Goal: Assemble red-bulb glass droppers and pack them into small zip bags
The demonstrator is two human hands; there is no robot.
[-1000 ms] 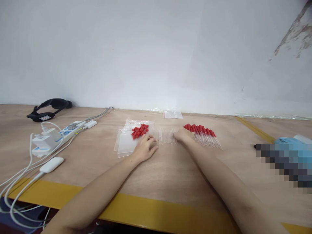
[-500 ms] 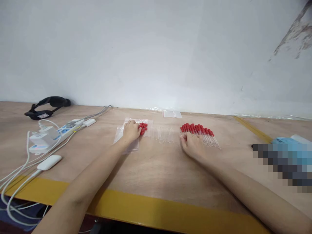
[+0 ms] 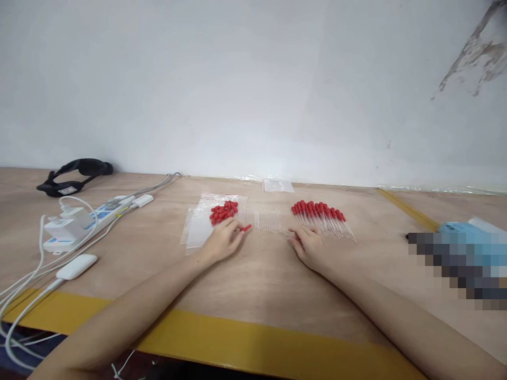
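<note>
My left hand (image 3: 225, 238) pinches a red rubber dropper bulb (image 3: 246, 228), its narrow end toward the right. Behind that hand, a pile of red bulbs (image 3: 224, 211) lies on clear plastic bags (image 3: 199, 232). My right hand (image 3: 308, 244) is closed in a pinch on a thin clear dropper tube (image 3: 285, 230), whose tip sticks out to the left. Between the hands lies a row of bare clear tubes (image 3: 266, 219). Just behind my right hand, several droppers with red bulbs fitted (image 3: 319, 210) lie side by side.
A white power strip (image 3: 101, 216) with plugs and cables stands at the left, near a white adapter (image 3: 76, 266). Farther back lies a black headset-like strap (image 3: 75, 177). A small plastic bag (image 3: 279, 186) lies by the wall. Something blue (image 3: 467, 232), partly blurred, is at the right.
My left hand has moved from the pile toward the front right with a red bulb, uncovering the pile. My right hand has shifted slightly forward and left, a tube now showing in its fingers.
</note>
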